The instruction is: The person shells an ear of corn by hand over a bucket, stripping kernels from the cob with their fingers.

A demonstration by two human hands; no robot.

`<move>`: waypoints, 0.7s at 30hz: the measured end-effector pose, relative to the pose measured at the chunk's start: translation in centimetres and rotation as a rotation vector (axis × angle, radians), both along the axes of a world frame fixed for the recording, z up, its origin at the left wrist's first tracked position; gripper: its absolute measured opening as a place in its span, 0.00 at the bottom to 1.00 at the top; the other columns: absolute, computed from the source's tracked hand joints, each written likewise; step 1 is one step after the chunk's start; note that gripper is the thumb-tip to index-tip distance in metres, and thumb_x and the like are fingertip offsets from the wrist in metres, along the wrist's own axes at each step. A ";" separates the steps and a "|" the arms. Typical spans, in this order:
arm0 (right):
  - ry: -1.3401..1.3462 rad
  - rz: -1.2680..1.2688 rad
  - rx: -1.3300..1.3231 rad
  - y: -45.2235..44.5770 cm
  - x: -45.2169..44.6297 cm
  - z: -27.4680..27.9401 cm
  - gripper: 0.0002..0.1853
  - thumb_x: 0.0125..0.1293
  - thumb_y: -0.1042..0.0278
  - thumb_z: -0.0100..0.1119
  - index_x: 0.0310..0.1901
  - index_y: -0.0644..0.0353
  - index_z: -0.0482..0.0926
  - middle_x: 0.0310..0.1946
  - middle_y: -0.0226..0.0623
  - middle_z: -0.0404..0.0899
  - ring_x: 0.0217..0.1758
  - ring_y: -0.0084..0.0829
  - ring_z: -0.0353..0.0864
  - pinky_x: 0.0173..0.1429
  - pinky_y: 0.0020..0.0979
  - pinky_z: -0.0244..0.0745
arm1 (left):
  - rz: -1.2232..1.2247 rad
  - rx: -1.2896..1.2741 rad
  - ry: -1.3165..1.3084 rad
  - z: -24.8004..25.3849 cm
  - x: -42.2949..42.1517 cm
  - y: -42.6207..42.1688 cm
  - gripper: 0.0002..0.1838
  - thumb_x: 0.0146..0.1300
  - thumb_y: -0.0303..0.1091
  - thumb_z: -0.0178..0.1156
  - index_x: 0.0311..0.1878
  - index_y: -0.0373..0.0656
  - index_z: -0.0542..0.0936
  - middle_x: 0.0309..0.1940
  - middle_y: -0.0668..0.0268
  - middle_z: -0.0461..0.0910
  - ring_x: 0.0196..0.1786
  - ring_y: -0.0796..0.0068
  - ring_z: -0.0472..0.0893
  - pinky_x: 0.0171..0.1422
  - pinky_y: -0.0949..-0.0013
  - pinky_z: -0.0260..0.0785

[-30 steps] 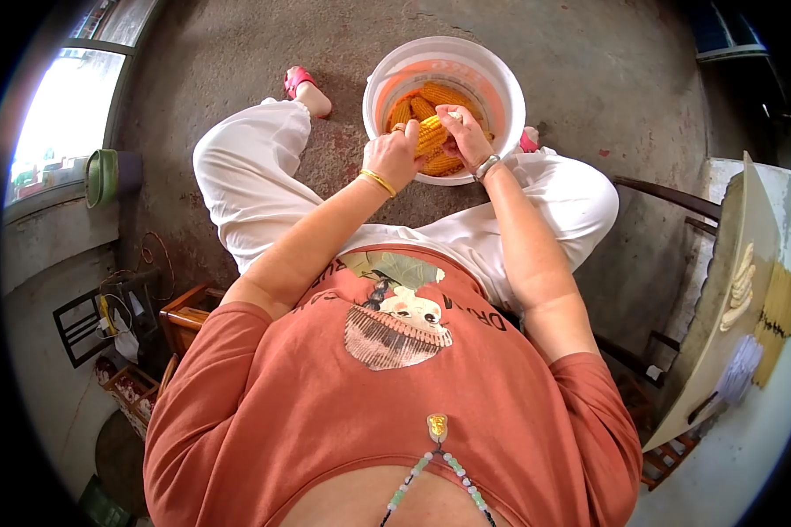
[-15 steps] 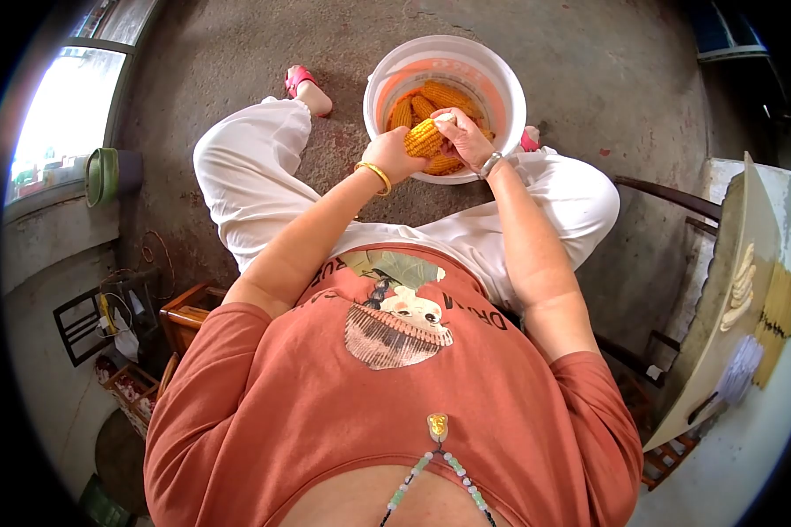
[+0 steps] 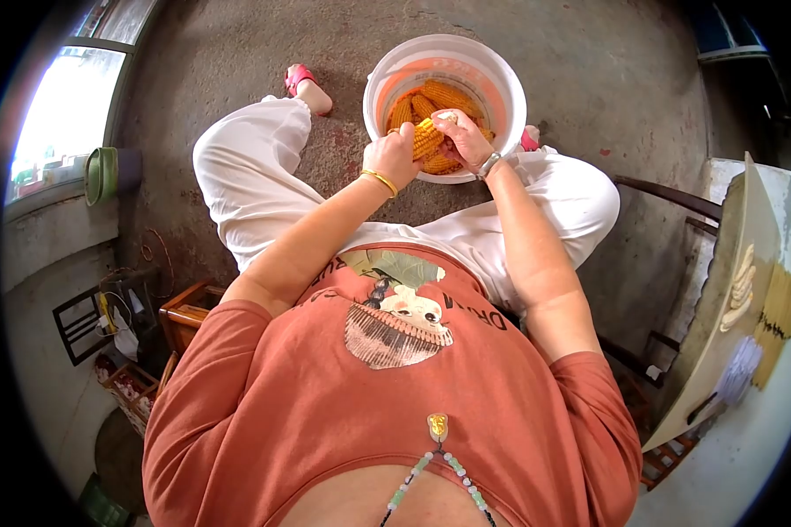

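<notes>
A yellow corn cob point(image 3: 425, 139) is held between my two hands over a white bucket point(image 3: 513, 104). My left hand point(image 3: 393, 158) is closed round its left end, near the bucket's rim. At the other end, by the pale tip, my right hand point(image 3: 466, 142) grips the cob with fingers bent. Several more corn cobs point(image 3: 446, 95) lie inside the bucket beneath my hands. Part of the held cob is hidden by my fingers.
The bucket stands on the concrete floor point(image 3: 237, 53) between my legs. On the right is a table point(image 3: 721, 299) with bundled items on it. A wooden chair point(image 3: 185, 318) and a green container point(image 3: 102, 177) are at the left.
My left hand moved in over the cob's end, back, then in again, its wrist turning. The held cob tilted slightly. My right hand stayed at the pale tip.
</notes>
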State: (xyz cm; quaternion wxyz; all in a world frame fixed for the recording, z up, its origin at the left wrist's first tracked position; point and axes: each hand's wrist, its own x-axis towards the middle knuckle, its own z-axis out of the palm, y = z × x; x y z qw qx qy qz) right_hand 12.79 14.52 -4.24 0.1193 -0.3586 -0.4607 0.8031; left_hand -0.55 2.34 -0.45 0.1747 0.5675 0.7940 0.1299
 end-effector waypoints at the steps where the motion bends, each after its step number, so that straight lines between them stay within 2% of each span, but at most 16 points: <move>1: 0.023 0.002 -0.001 0.0 0.0 0.0 0.16 0.68 0.55 0.58 0.51 0.52 0.71 0.38 0.24 0.73 0.30 0.15 0.72 0.32 0.17 0.71 | 0.002 -0.009 -0.009 0.0 0.0 0.0 0.24 0.50 0.41 0.69 0.43 0.42 0.67 0.34 0.51 0.81 0.38 0.50 0.83 0.41 0.55 0.76; 13: 0.139 0.018 -0.011 0.1 0.3 -0.2 0.16 0.69 0.58 0.54 0.55 0.52 0.69 0.38 0.24 0.72 0.29 0.15 0.71 0.32 0.18 0.72 | 0.003 -0.003 -0.014 0.1 -0.4 0.1 0.24 0.50 0.41 0.69 0.43 0.41 0.67 0.35 0.52 0.81 0.39 0.50 0.83 0.41 0.54 0.75; 17: 0.078 -0.076 -0.081 -0.1 0.0 0.9 0.16 0.68 0.58 0.56 0.53 0.53 0.71 0.36 0.24 0.73 0.28 0.15 0.70 0.30 0.17 0.71 | -0.108 0.042 0.119 1.1 -0.2 0.2 0.19 0.56 0.36 0.63 0.44 0.40 0.67 0.35 0.54 0.80 0.36 0.54 0.84 0.38 0.57 0.77; 21: -0.028 -0.106 -0.067 -0.3 -0.1 1.9 0.14 0.67 0.57 0.57 0.50 0.53 0.74 0.34 0.22 0.74 0.25 0.15 0.70 0.28 0.16 0.70 | -0.106 0.008 0.210 0.1 0.4 0.5 0.24 0.51 0.33 0.67 0.46 0.40 0.65 0.38 0.53 0.79 0.37 0.52 0.83 0.37 0.55 0.76</move>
